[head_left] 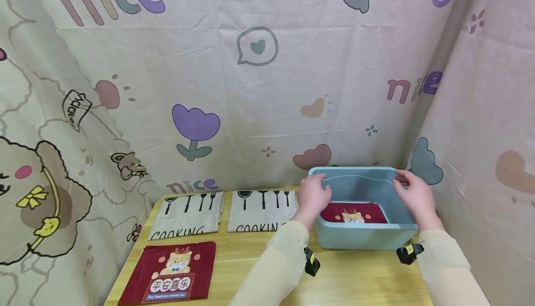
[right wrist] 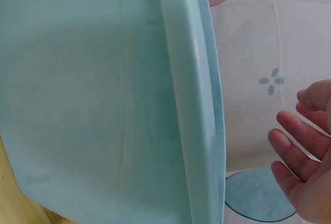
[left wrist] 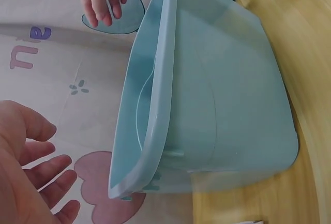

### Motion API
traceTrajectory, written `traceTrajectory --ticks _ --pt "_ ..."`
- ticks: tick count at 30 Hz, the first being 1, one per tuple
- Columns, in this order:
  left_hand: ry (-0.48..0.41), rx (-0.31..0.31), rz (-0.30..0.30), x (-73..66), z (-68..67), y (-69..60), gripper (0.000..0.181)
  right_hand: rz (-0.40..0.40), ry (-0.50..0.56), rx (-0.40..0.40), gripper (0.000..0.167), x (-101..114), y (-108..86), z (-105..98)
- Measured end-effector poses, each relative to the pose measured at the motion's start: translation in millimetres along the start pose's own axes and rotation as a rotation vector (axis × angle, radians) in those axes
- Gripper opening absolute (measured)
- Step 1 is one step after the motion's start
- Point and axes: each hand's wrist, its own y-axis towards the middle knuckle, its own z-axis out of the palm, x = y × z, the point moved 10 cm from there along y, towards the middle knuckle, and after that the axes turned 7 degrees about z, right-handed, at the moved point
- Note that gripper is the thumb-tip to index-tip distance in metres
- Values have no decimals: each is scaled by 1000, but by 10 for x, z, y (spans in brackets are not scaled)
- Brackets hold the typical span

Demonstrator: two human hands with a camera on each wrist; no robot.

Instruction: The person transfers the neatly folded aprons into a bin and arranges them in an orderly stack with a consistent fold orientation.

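A light blue plastic bin (head_left: 363, 238) stands at the right of the wooden table. Inside it lies a folded dark red cloth (head_left: 378, 213) with a cartoon animal print. My left hand (head_left: 312, 197) is at the bin's left end, and the left wrist view shows that hand (left wrist: 31, 167) apart from the rim (left wrist: 163, 79), fingers loosely spread. Over the right end is my right hand (head_left: 418, 198). The right wrist view has this hand (right wrist: 305, 151) away from the rim (right wrist: 189, 89), its fingers relaxed, holding nothing.
Two folded white cloths, a left one (head_left: 184, 215) and a right one (head_left: 261, 211), printed with black utensils, lie along the table's back edge. Another dark red cloth (head_left: 200, 269) lies at front left. Patterned curtains (head_left: 259, 101) enclose the table (head_left: 242, 269) behind and at both sides.
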Motion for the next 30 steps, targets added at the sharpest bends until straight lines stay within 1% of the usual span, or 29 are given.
traceTrajectory --ticks 4,9,13,18,20,22,30 --pt "46 -16 27 -9 -31 -34 38 -52 -18 -26 41 89 -65 -3" --pt "106 -75 73 -32 -97 -103 37 -103 -26 -44 42 216 -160 8" --pt "148 -114 119 -45 -127 -169 39 -127 -24 -47 43 302 -244 46" --pt "252 -133 182 -35 -161 -246 40 -162 -5 -62 44 434 -347 78" --pt "290 -140 205 -11 -172 -276 40 -178 6 -72 45 486 -387 82" --pt "302 -150 222 31 -185 -306 40 -194 19 -77 45 537 -423 92" --pt "277 -188 265 246 -261 -427 41 -264 71 -91 46 753 -590 197"
